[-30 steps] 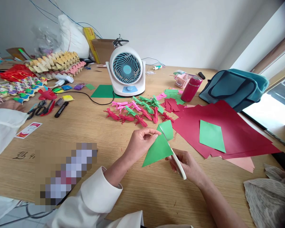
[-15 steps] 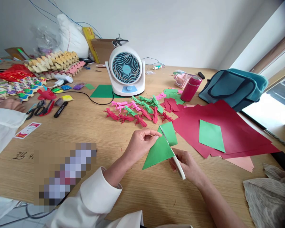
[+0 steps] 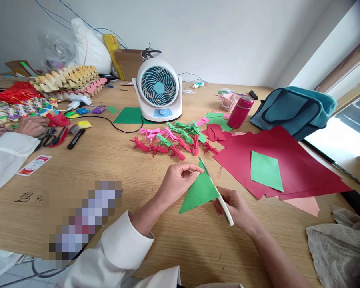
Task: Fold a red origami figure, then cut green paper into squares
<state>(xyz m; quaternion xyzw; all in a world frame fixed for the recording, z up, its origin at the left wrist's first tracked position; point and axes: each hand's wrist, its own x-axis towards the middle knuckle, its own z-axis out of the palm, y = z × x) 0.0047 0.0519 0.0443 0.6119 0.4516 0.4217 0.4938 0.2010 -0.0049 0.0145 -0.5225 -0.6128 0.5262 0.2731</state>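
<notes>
My left hand (image 3: 182,179) pinches a green paper triangle (image 3: 198,191) near its upper edge, thumb and forefinger together. White-handled scissors (image 3: 225,208) are gripped in my right hand (image 3: 235,210), their blades closed along the triangle's right edge. Part of the handle and some right-hand fingers are hidden. Just beyond both hands lie several folded paper figures in red (image 3: 177,152), green (image 3: 181,128) and pink (image 3: 151,133). To the right, a light green sheet (image 3: 267,171) rests on large red paper sheets (image 3: 300,160).
A white fan (image 3: 160,90) stands at the back, its cord running left. A red flask (image 3: 241,113) and teal bag (image 3: 291,110) stand at the right. Another person's hand (image 3: 33,126) is at the left near black scissors (image 3: 50,138). Grey cloth (image 3: 339,248) lies at lower right.
The green piece right of the scissor blades has come away from the triangle and no longer shows. The other person's hand at the left has moved rightward. My hands have barely moved.
</notes>
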